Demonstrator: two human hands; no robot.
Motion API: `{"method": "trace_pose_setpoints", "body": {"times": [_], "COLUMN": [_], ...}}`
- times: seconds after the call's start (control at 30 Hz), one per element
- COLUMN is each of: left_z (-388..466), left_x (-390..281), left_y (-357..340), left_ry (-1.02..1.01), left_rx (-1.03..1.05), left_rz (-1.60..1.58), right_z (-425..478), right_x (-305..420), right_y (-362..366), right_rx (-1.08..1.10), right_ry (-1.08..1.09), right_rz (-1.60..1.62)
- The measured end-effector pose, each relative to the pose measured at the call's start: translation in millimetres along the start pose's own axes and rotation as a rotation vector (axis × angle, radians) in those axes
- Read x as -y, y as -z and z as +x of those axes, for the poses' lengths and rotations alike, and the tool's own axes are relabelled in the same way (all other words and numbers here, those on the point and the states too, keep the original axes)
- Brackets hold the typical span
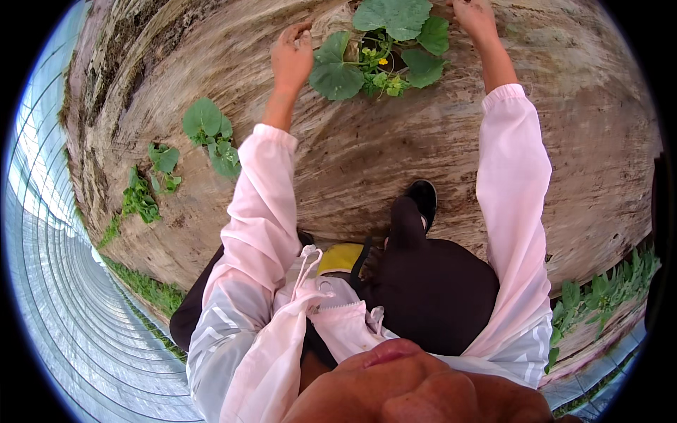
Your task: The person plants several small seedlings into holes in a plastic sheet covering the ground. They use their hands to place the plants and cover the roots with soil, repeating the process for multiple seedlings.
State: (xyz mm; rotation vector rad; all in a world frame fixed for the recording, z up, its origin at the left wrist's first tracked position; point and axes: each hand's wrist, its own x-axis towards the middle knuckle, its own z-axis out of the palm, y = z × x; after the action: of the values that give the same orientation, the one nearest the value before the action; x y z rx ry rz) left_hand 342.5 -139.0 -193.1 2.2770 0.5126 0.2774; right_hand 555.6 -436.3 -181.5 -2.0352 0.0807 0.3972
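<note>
At the top of the head view grows a leafy vine plant [394,53] with broad lobed leaves and a small yellow flower [382,62], rooted at a dark hole in soil-dusted plastic sheeting. Just left of its leaves is my left hand [293,52], fingers bent over the sheeting; whether something small is between them cannot be told. My right hand [472,15] reaches past the plant's right side, its fingertips cut off by the upper edge of the picture. Both forearms are in light pink sleeves.
Smaller vine plants [203,124] stand in a row to the left, with another leafy plant [138,198] beyond. My black shoe [423,203] rests on the ground sheeting [359,180]. Green weeds [608,291] line the lower right edge. A ribbed greenhouse cover [106,317] curves along the left.
</note>
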Motion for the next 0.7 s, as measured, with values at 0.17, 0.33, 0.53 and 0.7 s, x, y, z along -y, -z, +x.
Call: {"method": "trace_pose_setpoints", "body": {"times": [0.17, 0.33, 0.53, 0.7], "left_z": [25.9, 74.2, 92.7, 93.4], "left_x": [26.6, 0.3, -62.5, -34.7], "left_y": [-8.5, -27.5, -10.7, -4.5], "left_ry": [-0.144, -0.269, -0.31, -0.552], "left_rx": [0.355, 0.728, 0.848, 0.688], "left_rz": [-0.196, 0.276, 0.746, 0.683], "right_z": [-44.0, -62.8, -67.6, -69.3], "right_x": [32.6, 33.8, 33.1, 37.4], "right_y": [-31.8, -75.8, -56.3, -68.7], "right_rx": [-0.089, 0.231, 0.166, 0.405], "right_ry": [0.831, 0.947, 0.854, 0.843], "right_rz": [-0.254, -0.353, -0.279, -0.391]}}
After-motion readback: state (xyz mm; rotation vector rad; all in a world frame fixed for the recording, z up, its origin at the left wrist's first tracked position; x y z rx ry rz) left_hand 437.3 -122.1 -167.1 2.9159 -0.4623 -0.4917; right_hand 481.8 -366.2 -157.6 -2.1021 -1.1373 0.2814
